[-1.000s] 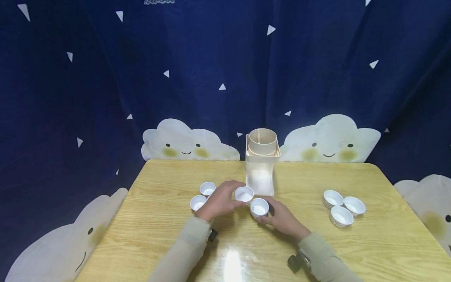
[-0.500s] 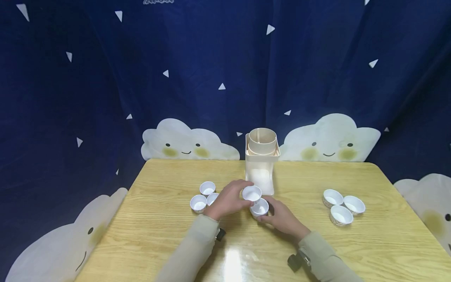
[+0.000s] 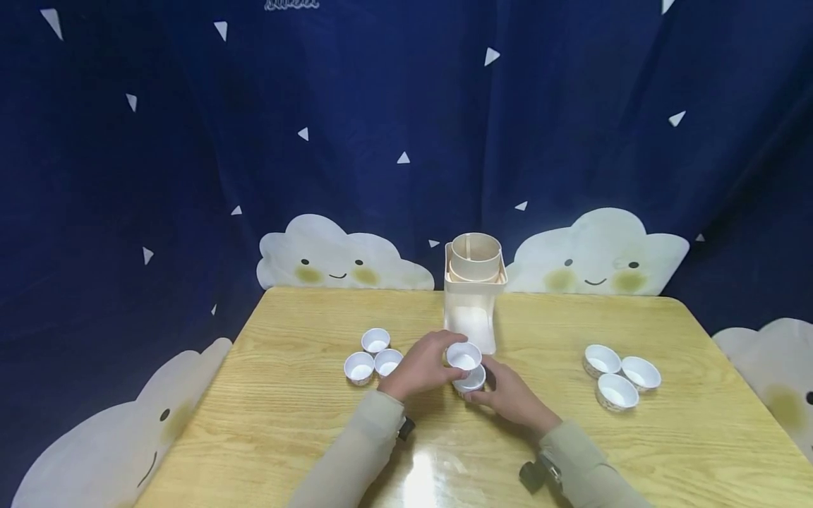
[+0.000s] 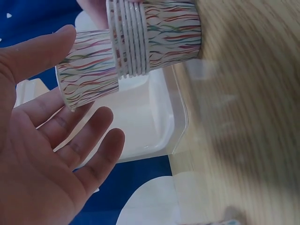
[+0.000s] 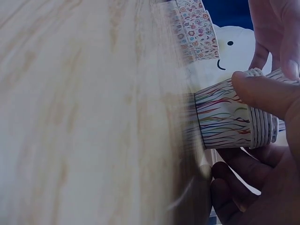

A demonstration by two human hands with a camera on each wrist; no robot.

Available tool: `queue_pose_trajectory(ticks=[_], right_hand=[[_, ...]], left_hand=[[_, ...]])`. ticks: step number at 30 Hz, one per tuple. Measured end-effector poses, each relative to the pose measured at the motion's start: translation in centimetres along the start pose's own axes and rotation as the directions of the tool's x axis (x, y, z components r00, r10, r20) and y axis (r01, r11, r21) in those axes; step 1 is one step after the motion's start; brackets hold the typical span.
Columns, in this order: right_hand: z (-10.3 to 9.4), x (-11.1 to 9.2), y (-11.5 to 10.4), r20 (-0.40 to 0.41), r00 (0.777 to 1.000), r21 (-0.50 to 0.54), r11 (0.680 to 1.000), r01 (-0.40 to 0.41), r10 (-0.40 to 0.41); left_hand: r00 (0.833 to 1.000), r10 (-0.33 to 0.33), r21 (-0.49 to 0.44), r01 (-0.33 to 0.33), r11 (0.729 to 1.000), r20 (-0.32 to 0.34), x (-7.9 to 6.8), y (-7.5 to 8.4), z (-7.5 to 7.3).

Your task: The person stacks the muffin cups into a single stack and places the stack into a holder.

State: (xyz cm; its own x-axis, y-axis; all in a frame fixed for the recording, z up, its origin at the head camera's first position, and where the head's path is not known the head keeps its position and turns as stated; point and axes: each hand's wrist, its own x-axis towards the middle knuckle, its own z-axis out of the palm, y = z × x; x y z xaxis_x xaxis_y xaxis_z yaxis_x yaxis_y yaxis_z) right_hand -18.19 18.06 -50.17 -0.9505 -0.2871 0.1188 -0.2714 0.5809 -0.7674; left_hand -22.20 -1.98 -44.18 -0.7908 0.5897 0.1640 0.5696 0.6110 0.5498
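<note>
My left hand pinches the top of a white paper cup with wavy coloured stripes, between thumb and fingers. The cup is upright, its lower end inside the top of a stack of like cups; several rims show close together. With thumb and fingers my right hand grips that stack near its rims, low at the tabletop. From the head view the upper cup hides part of the stack below it.
Three white cups stand grouped on the left of the wooden table. Another three cups stand on the right. A beige cup dispenser with a round tube on top stands behind my hands. The right wrist view shows flower-patterned cups.
My left hand has carried its cup rightward and over the stack, so that cup now overlaps it. The left cup group is now uncovered. My right hand stays with the stack.
</note>
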Motion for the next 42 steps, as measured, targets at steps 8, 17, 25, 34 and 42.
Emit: queue_pose_trajectory(ticks=[8,17,25,34,42], right_hand=[[0.10,-0.02,0.15,0.009,1.000,0.016,1.000,-0.018,0.018],[0.08,0.04,0.24,0.009,1.000,0.025,1.000,-0.014,0.014],[-0.08,0.06,0.11,0.001,1.000,0.012,1.000,-0.011,0.011],[-0.03,-0.01,0.21,0.015,1.000,0.027,1.000,0.001,-0.001],[0.00,-0.04,0.27,0.023,1.000,0.050,0.999,-0.017,0.015]], left_hand=[[1.000,-0.004,-0.009,0.004,1.000,0.011,-0.04,0.34,0.39],[1.000,0.008,0.011,-0.008,1.000,0.011,-0.02,0.78,0.43],[1.000,0.028,0.005,-0.028,1.000,0.012,0.23,0.61,0.77],[1.000,0.004,0.001,-0.004,1.000,0.020,-0.05,0.65,0.66],[1.000,-0.002,0.006,0.002,1.000,0.029,-0.02,0.67,0.57]])
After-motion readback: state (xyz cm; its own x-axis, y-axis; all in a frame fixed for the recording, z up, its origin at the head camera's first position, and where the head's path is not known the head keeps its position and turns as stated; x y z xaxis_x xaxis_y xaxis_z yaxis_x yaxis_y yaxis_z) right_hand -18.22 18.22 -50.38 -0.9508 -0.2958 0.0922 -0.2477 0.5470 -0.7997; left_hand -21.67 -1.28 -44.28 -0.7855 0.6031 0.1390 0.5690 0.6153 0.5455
